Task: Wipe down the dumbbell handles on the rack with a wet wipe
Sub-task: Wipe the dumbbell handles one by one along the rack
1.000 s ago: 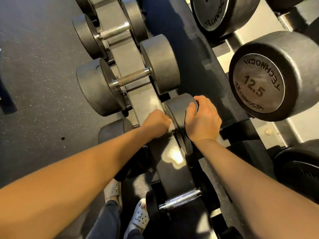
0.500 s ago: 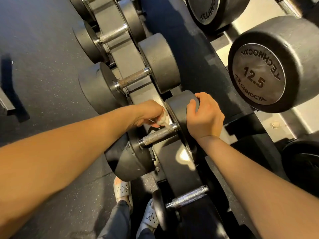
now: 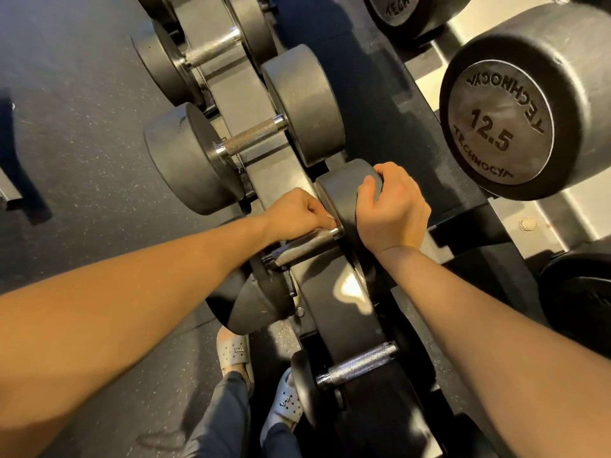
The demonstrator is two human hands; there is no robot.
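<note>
Closely, left hand point(image 3: 297, 211) with wipe point(image 3: 330, 220), handle point(image 3: 307, 244) end

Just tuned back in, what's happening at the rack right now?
A person is wiping a dumbbell on the rack. The right hand grips the dumbbell head to steady it, while the left hand, fisted round a wet wipe that barely shows, sits at the end of the handle next to that head.

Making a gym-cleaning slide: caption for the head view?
Left hand holds a wet wipe at a dumbbell handle; right hand grips the dumbbell head.
</note>
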